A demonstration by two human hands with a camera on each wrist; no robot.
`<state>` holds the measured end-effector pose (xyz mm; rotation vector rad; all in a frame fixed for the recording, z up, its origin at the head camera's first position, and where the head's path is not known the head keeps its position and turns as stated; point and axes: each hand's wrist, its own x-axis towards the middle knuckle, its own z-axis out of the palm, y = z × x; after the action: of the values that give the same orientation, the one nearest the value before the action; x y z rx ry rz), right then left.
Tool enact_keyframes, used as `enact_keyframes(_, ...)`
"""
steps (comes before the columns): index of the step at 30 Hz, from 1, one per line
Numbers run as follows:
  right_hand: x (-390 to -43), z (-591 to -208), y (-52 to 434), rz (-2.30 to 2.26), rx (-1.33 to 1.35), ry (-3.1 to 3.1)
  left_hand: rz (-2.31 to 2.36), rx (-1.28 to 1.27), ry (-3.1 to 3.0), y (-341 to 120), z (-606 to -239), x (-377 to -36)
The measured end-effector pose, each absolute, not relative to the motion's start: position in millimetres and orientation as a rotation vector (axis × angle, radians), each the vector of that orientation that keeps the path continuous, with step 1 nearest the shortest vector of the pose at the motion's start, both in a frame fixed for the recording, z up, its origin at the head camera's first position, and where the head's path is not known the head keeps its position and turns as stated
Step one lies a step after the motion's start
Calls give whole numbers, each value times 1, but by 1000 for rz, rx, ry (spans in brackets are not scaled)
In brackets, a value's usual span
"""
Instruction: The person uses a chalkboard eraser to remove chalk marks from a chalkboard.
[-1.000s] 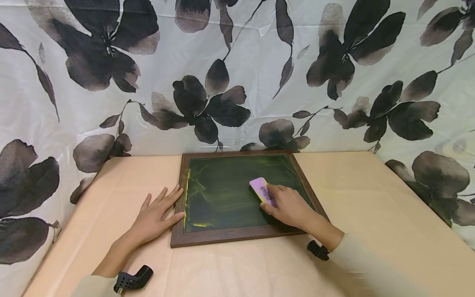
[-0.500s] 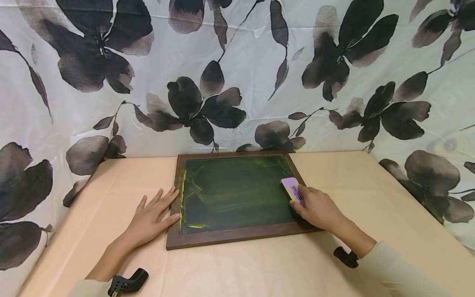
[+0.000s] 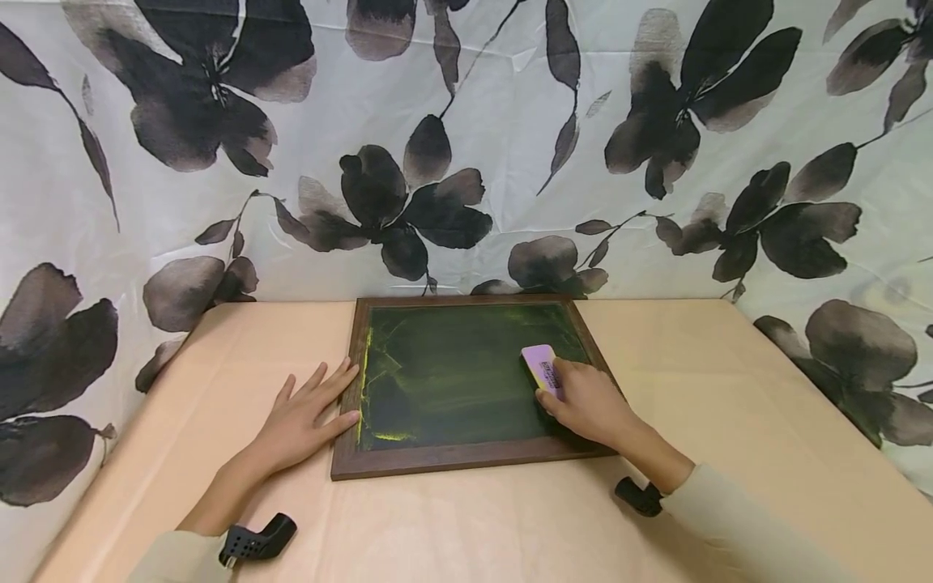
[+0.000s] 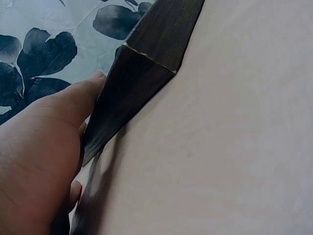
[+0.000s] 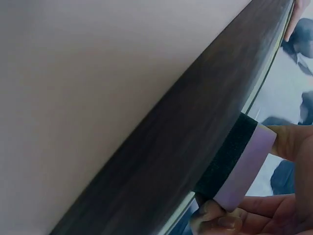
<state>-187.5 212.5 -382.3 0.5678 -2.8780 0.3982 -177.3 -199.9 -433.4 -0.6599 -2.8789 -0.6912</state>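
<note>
eraser (image 3: 541, 370) half hidden by right hand (image 3: 586, 402)

a chalkboard (image 3: 452, 380) is laid flat on the table (image 3: 729, 421), close to the curtain (image 3: 466, 146) behind it. an eraser (image 3: 541, 369) is pressed on the board's right part by the right hand (image 3: 590, 405). the left hand (image 3: 302, 421) is laid flat against the board's left edge.

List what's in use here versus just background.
In use: chalkboard eraser, gripped by right hand; framed chalkboard, steadied at its left frame edge by left hand.
Background: floral curtain; beige tablecloth.
</note>
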Motion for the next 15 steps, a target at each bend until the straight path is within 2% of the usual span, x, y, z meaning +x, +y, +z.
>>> enact_keyframes(15,-197,-378,102,308,800,-2887,-690,-658,-2872,-196,-433,-175)
